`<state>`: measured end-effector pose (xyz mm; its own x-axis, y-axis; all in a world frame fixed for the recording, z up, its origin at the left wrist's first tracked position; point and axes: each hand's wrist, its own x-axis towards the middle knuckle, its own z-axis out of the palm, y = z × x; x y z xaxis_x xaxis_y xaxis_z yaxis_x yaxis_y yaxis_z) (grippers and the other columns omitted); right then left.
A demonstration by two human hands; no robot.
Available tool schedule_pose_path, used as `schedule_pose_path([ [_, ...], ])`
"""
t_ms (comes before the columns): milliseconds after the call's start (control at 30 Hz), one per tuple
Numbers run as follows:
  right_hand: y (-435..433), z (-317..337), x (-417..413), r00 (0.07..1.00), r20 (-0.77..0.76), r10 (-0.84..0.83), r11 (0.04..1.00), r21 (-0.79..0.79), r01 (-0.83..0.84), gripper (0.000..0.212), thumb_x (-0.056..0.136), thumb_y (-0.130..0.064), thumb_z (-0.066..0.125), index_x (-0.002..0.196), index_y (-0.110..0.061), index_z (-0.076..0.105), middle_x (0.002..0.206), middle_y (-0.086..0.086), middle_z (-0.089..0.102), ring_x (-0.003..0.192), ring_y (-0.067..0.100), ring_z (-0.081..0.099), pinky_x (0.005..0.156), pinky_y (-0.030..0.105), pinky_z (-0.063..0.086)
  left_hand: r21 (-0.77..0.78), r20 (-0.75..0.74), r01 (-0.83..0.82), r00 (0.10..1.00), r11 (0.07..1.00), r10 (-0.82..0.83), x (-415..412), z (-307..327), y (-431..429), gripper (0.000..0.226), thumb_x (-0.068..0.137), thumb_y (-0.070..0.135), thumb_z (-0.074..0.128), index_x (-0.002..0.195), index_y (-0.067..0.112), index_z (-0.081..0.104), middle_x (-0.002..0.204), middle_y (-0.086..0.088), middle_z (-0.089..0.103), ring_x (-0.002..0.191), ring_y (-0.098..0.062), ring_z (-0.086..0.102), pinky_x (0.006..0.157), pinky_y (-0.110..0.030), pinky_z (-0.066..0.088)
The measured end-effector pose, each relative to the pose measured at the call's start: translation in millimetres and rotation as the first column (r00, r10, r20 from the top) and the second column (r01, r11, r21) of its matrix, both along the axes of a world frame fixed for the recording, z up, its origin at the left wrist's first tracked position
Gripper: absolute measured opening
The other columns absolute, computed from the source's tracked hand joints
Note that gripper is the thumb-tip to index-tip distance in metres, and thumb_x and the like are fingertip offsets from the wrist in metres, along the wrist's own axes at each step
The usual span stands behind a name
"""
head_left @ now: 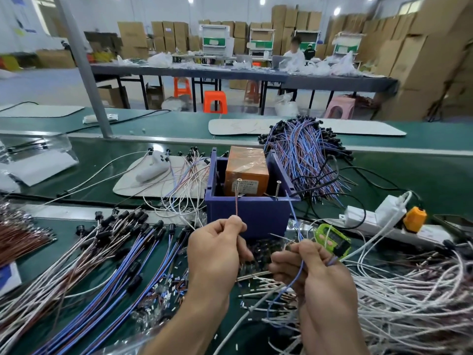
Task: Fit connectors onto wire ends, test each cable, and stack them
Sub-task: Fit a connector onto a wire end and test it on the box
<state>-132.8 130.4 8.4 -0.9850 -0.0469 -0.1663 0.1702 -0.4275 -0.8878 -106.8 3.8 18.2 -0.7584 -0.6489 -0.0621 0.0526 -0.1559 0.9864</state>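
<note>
A: Hands?
B: Left hand (217, 249) has its fingers curled, thumb and forefinger pinching a brown wire (237, 201). The wire runs straight up to a screw (239, 180) on the blue box (245, 216). Cannot tell whether it makes contact.
A: Right?
B: Right hand (320, 272) pinches a blue wire (302, 266). Its upper end rises towards the box's right front corner, and the slack loops down below the hand.
A: Box position?
B: On the worktop (66, 237), just beyond both hands. An orange block (247, 167) sits inside it.
A: Stock?
B: Cables with black connectors (115, 252) are fanned out to the left. A white wire heap (422, 290) lies to the right. A green device (332, 239) lies just beside the right hand.
</note>
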Motion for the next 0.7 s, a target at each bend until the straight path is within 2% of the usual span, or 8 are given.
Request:
schedule_pose_path([
  [200,-1.2,-1.6,-1.3,1.000,-0.002,-0.022,1.000,0.008,0.022,0.029,0.106,-0.013,0.050,0.082,0.000,0.061,0.064,0.021,0.071,0.046,0.028,0.067,0.040,0.027,0.052,0.008,-0.014,-0.010,1.000,1.000,0.010,-2.7,-4.7,0.4,0.031,0.101,0.022,0.062,0.075,0.011,0.072,0.047,-0.007,0.057,0.050,-0.022,0.054,0.065,-0.036,0.048],
  [433,-2.2,-1.1,-0.6,0.999,0.005,-0.035,0.999,0.023,0.035,0.031,0.106,-0.013,0.051,0.080,-0.001,0.062,0.066,0.021,0.071,0.046,0.026,0.067,0.040,0.026,0.052,-0.036,-0.019,0.013,1.000,0.999,-0.013,-2.2,-6.4,-5.0,0.035,0.100,0.022,0.063,0.068,0.014,0.072,0.046,-0.007,0.057,0.048,-0.020,0.053,0.047,-0.019,0.044],
  [567,-3.3,-1.4,-0.2,0.999,0.006,-0.037,0.999,0.028,0.037,0.030,0.105,-0.015,0.052,0.080,-0.001,0.062,0.065,0.020,0.072,0.046,0.024,0.067,0.040,0.025,0.050,-0.057,0.000,0.018,1.000,0.998,-0.018,-1.4,-4.2,-5.2,0.031,0.099,0.022,0.064,0.070,0.025,0.074,0.045,-0.004,0.058,0.051,-0.023,0.048,0.040,-0.019,0.036],
  [700,-3.5,-1.6,-0.4,0.999,0.008,-0.042,0.999,0.024,0.042,0.031,0.105,-0.015,0.052,0.080,-0.001,0.062,0.066,0.020,0.072,0.046,0.024,0.067,0.040,0.025,0.050,-0.054,0.001,0.021,1.000,0.998,-0.021,-0.4,-3.8,-5.5,0.031,0.098,0.021,0.064,0.070,0.028,0.074,0.045,-0.003,0.057,0.053,-0.024,0.048,0.038,-0.020,0.034],
])
